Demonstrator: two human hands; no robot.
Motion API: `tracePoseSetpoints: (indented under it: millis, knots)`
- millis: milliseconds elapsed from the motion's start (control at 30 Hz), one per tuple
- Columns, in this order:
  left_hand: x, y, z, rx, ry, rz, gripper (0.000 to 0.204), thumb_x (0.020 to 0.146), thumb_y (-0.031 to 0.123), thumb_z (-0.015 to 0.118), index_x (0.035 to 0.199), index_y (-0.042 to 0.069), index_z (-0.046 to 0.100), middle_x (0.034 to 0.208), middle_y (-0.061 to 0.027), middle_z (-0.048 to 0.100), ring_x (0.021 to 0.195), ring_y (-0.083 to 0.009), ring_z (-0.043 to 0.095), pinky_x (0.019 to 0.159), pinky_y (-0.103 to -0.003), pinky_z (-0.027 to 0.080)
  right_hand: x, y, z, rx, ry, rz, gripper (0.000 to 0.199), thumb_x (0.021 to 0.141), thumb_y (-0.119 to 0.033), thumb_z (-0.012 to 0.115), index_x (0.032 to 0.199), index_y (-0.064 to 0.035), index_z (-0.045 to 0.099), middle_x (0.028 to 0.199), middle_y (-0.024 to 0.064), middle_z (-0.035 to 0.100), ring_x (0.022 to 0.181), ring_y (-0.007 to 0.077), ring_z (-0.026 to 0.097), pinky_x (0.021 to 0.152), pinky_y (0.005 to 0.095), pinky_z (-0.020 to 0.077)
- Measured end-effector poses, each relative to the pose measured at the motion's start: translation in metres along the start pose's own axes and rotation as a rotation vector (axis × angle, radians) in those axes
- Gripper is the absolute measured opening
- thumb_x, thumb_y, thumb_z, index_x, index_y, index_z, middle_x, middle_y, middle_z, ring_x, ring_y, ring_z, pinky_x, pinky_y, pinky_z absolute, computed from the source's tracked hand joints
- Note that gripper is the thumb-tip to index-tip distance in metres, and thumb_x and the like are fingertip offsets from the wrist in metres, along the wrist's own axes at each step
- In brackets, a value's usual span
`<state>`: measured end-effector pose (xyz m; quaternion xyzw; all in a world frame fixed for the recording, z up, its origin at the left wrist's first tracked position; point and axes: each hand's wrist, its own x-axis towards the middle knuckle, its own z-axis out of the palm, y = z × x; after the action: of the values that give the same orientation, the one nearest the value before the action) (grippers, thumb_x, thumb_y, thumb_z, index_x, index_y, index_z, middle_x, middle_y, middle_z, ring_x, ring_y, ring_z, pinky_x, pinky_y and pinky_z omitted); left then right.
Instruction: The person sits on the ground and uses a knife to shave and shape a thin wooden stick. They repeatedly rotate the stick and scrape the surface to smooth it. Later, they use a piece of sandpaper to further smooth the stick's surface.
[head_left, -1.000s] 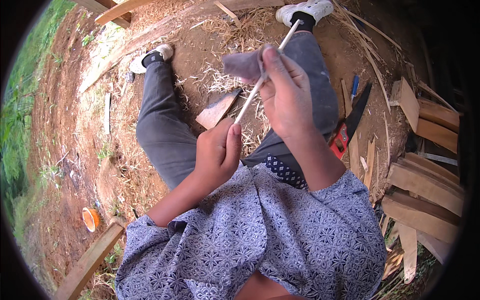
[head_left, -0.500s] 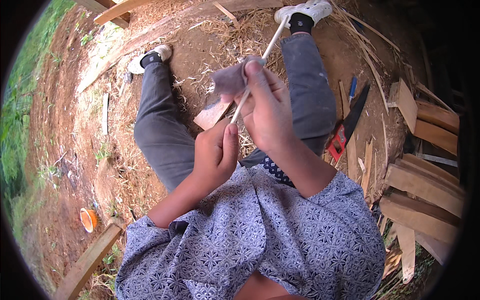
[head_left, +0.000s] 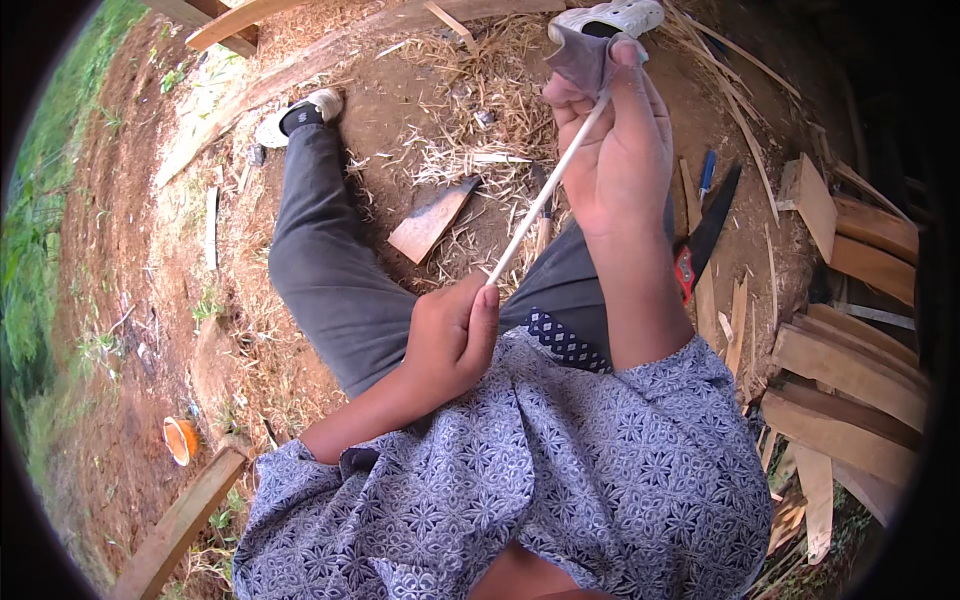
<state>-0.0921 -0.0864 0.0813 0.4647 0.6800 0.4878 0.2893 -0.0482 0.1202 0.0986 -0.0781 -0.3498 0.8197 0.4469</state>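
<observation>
Right hand [head_left: 620,150] has slid up the stick [head_left: 545,195] since a second ago, now near the far tip by the shoe [head_left: 610,18], grey cloth [head_left: 580,55] pinched around the stick under its fingers [head_left: 632,80]. Left hand [head_left: 450,335] hasn't budged, fingers pressed tight around the near end above the lap. One full stroke along the shaft, by the look of it: the rubbing is well under way. Saw [head_left: 705,235] lies idle on the ground, right.

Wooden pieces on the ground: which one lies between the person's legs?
The flat reddish-brown wedge, lying alone on straw between the legs; the paler planks are stacked to the person's right.
</observation>
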Motion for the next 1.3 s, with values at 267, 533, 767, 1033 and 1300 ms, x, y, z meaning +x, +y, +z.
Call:
tracePoseSetpoints:
  millis: [267,533,767,1033,1300]
  knots:
    - [0.003,0.002,-0.006,0.015,-0.012,-0.069,0.029,0.103,0.013,0.046,0.077,0.001,0.049,0.060,-0.0169,0.047,0.052,-0.0357,0.052,0.052,-0.042,0.039,0.003,-0.008,-0.003,0.029,0.080,-0.020,0.016,0.102,-0.018,0.057,0.108,-0.0052,0.065,0.100,0.0104,0.073,0.082,0.0170,0.072,0.079,0.0305,0.0581]
    - [0.009,0.003,-0.010,0.027,0.012,-0.063,0.029,0.102,0.012,0.047,0.076,0.001,0.049,0.059,-0.0159,0.048,0.049,-0.0354,0.051,0.050,-0.043,0.039,-0.022,0.016,0.003,-0.036,0.016,0.103,0.020,0.104,-0.019,0.054,0.109,-0.0039,0.066,0.101,0.0097,0.073,0.085,0.0177,0.071,0.080,0.0365,0.0602]
    - [0.021,0.008,-0.016,0.011,0.000,-0.057,0.027,0.102,0.012,0.048,0.077,0.001,0.050,0.061,-0.0171,0.047,0.052,-0.0370,0.052,0.052,-0.043,0.039,-0.050,0.026,0.024,0.044,0.065,0.218,0.018,0.103,-0.022,0.057,0.112,-0.0080,0.065,0.093,0.0060,0.071,0.086,0.0154,0.070,0.079,0.0333,0.0591]
    - [0.013,0.000,-0.018,0.021,0.002,-0.082,0.029,0.103,0.013,0.047,0.077,0.001,0.049,0.060,-0.0169,0.046,0.052,-0.0365,0.051,0.052,-0.042,0.039,-0.049,0.038,0.017,0.157,0.073,0.209,0.018,0.103,-0.020,0.057,0.111,-0.0067,0.067,0.099,0.0073,0.074,0.085,0.0167,0.072,0.079,0.0330,0.0584]
    - [0.001,-0.016,-0.014,-0.006,0.063,-0.113,0.033,0.105,0.017,0.045,0.077,0.001,0.050,0.057,-0.0150,0.046,0.049,-0.0312,0.051,0.051,-0.040,0.039,-0.041,0.052,0.012,0.088,-0.021,0.248,0.021,0.104,-0.021,0.055,0.113,-0.0058,0.066,0.098,0.0076,0.072,0.088,0.0174,0.071,0.076,0.0341,0.0594]
